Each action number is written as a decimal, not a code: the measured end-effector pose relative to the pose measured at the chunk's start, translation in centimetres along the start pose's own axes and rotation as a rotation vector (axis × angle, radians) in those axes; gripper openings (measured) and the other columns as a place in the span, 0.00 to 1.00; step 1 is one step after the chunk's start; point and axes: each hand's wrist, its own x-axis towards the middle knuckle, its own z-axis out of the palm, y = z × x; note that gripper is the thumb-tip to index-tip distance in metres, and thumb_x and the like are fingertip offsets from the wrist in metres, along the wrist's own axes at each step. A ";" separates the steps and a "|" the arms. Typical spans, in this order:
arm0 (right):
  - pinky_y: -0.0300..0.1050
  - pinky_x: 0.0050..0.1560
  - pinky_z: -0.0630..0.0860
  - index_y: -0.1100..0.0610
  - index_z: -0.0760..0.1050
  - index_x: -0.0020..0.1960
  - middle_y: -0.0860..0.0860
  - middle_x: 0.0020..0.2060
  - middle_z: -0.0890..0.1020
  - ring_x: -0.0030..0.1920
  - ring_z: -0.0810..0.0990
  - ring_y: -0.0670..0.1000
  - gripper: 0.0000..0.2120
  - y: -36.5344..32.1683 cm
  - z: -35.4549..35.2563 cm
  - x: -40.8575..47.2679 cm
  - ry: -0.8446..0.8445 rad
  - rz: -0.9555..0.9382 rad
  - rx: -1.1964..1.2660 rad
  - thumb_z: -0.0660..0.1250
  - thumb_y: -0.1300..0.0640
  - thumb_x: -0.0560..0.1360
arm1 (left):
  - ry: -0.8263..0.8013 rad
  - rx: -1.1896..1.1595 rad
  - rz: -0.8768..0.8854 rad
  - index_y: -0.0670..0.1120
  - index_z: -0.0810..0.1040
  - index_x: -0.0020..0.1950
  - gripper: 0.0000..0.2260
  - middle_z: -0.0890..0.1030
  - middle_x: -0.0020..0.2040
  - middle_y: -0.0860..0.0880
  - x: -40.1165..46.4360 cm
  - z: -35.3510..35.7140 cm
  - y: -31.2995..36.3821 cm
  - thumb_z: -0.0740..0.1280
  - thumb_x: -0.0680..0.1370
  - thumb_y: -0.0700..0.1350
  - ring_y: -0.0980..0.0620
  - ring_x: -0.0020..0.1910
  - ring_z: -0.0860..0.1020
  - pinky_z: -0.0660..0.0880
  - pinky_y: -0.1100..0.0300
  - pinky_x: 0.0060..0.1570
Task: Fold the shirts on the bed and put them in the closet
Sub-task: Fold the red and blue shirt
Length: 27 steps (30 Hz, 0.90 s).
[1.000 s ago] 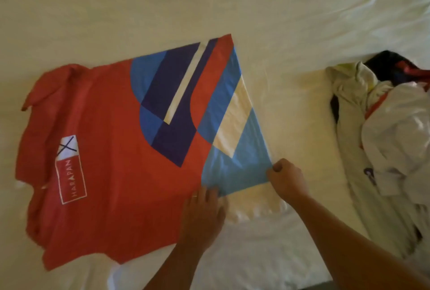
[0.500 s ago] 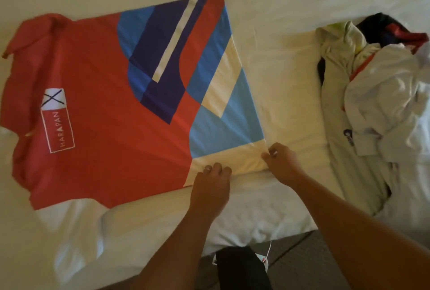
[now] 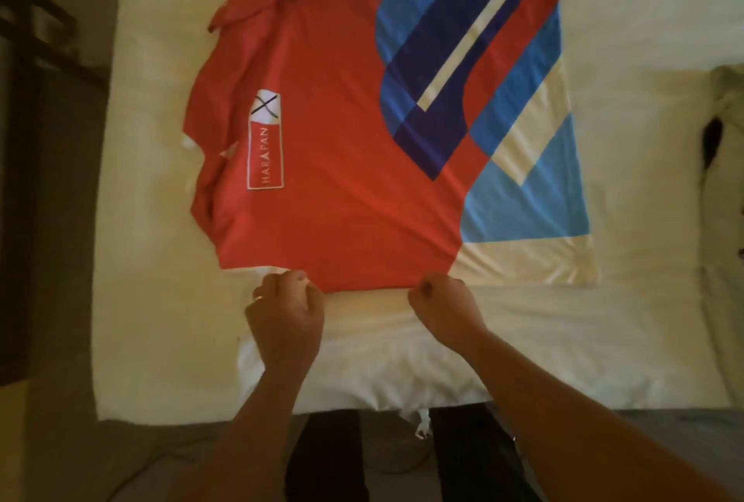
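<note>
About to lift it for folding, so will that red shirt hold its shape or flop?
The red shirt will probably flop: its collar end is bunched and the cloth lies thin on the bed. Likely light, as the left hand and right hand merely pinch its near edge.

A single head-worn wide-angle view looks steeply down from above the near edge of the bed [image 3: 604, 332], close over it, with the floor showing just below that edge.

Warm, dim yellowish light washes the bed sheet [image 3: 604, 38] brightest up top; the corners fall dark, edges bow, and everything looks slightly soft.
</note>
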 end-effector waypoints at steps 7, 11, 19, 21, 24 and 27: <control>0.49 0.39 0.75 0.52 0.75 0.38 0.48 0.33 0.79 0.36 0.78 0.54 0.11 -9.9 11.5 -1.4 -0.011 0.094 0.234 0.60 0.46 0.73 | -0.202 -0.259 -0.687 0.43 0.75 0.67 0.20 0.75 0.61 0.40 3.5 -3.3 -9.6 0.71 0.78 0.50 0.36 0.61 0.73 0.69 0.46 0.62; 0.47 0.47 0.73 0.56 0.81 0.46 0.52 0.40 0.83 0.45 0.80 0.57 0.12 -13.1 13.6 -1.5 0.146 0.315 0.437 0.69 0.46 0.75 | -0.338 -0.523 -0.751 0.48 0.75 0.63 0.18 0.78 0.49 0.51 4.5 -3.6 -11.6 0.72 0.77 0.52 0.45 0.55 0.77 0.76 0.49 0.58; 0.57 0.57 0.78 0.54 0.76 0.54 0.56 0.52 0.82 0.55 0.81 0.60 0.13 -14.6 12.4 -1.8 -0.107 0.526 0.826 0.75 0.60 0.72 | -0.562 -1.039 -0.773 0.45 0.76 0.43 0.07 0.77 0.41 0.43 5.3 -5.9 -12.3 0.68 0.80 0.45 0.47 0.41 0.77 0.73 0.52 0.44; 0.59 0.60 0.78 0.53 0.76 0.51 0.57 0.52 0.82 0.54 0.81 0.60 0.11 -14.5 12.1 -2.3 -0.091 0.494 0.853 0.74 0.61 0.71 | -0.555 -1.141 -0.858 0.45 0.75 0.45 0.06 0.78 0.44 0.43 5.1 -6.4 -11.6 0.67 0.81 0.45 0.46 0.43 0.79 0.74 0.49 0.45; 0.63 0.63 0.76 0.53 0.77 0.52 0.57 0.53 0.83 0.56 0.81 0.62 0.12 -13.4 12.0 -3.0 -0.117 0.461 0.799 0.75 0.58 0.71 | -0.606 -1.098 -0.898 0.45 0.79 0.54 0.07 0.84 0.51 0.45 4.2 -6.4 -11.5 0.71 0.80 0.47 0.44 0.49 0.84 0.81 0.48 0.46; 0.60 0.59 0.78 0.55 0.80 0.53 0.60 0.54 0.84 0.55 0.81 0.61 0.10 -12.3 12.0 -3.7 -0.185 0.433 0.747 0.75 0.55 0.73 | -0.718 -0.999 -0.875 0.45 0.82 0.62 0.14 0.85 0.55 0.44 3.4 -6.7 -12.3 0.74 0.77 0.48 0.42 0.54 0.84 0.81 0.43 0.57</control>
